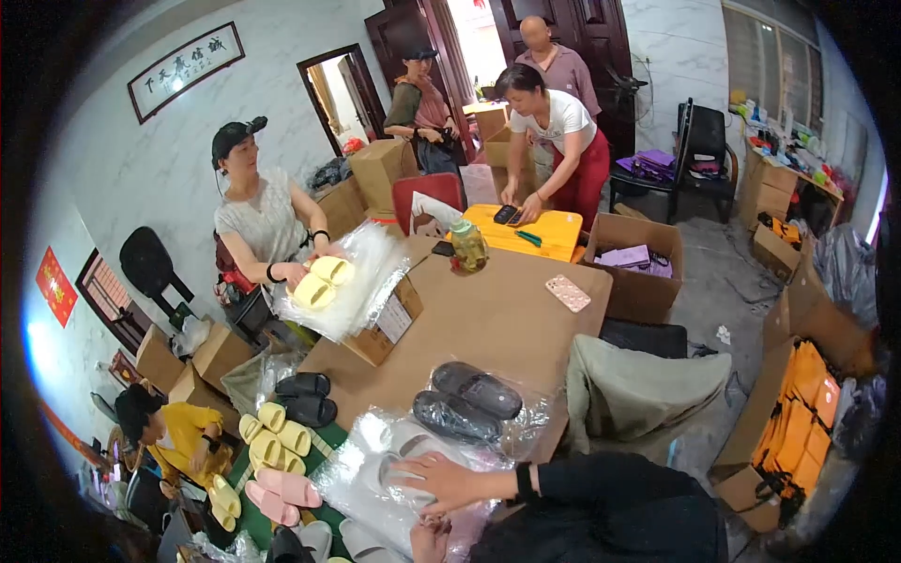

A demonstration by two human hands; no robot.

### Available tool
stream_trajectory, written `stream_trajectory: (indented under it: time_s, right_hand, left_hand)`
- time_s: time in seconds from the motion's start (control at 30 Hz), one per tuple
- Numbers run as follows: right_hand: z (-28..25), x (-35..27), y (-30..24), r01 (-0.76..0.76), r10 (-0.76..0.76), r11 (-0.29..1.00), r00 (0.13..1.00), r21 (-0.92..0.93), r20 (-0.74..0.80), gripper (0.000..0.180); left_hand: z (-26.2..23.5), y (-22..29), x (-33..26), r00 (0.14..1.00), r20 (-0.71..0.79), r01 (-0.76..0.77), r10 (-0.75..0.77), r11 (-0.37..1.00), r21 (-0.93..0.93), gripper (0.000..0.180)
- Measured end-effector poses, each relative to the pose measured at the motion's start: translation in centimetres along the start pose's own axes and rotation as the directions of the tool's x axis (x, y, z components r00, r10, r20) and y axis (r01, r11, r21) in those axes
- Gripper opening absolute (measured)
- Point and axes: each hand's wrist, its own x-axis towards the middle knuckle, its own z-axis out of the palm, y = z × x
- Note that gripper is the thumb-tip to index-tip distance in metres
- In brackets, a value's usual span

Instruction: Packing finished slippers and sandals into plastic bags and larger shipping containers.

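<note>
My right hand (443,480), with a black band at the wrist and a black sleeve, lies with outstretched fingers on a pair of pale grey slippers (410,441) in clear plastic. Below it, my left hand (430,539) is closed at the edge of the clear plastic bag (347,469); its fingertips are partly hidden. Just beyond, a pair of black slippers (467,402) rests in a clear bag on the brown tabletop (488,310). Left of my hands are pink slippers (282,494), yellow slippers (274,437) and further grey ones (361,541) on a green surface.
Across the table, a person holds yellow slippers (322,281) over stacked clear bags and a carton (387,324). Another leans over a yellow table (535,235). A phone (568,293) and a jar (467,249) stand on the tabletop. Right, a carton holds orange packages (798,432).
</note>
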Motion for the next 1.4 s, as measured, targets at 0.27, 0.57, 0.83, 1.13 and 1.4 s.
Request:
stream_trajectory:
  time_s: [0.27, 0.57, 0.83, 1.13, 1.4]
  right_hand:
    - [1.3, 1.0, 1.8, -0.086, 0.003, 0.988, 0.834, 0.125, 0.551, 0.112]
    - [5.2, -1.3, 2.8, 0.019, -0.014, 0.999, 0.99, -0.032, 0.138, 0.084]
    - [1.8, 1.1, 3.5, 0.059, -0.063, 0.997, 0.991, -0.039, -0.115, 0.038]
    - [-4.0, 3.2, 4.0, 0.008, 0.109, 0.963, 0.902, 0.27, -0.417, 0.039]
    - [-9.9, 5.2, 6.0, -0.226, 0.293, 0.956, 0.754, 0.188, -0.587, 0.027]
  left_hand:
    - [0.8, 3.9, 0.7, 0.948, -0.174, 0.219, -0.267, 0.943, -0.25, 0.039]
    - [4.0, 7.9, -1.3, 0.98, -0.168, 0.001, -0.104, 0.852, -0.524, 0.039]
    - [2.8, 7.3, 0.5, 0.875, -0.482, -0.316, 0.041, 0.803, -0.505, 0.05]
    - [1.0, -5.7, 2.4, 0.897, -0.44, 0.442, -0.046, 0.043, 0.896, 0.061]
    - [0.1, -7.8, 1.6, 0.922, -0.384, 0.385, 0.04, -0.012, 0.923, 0.061]
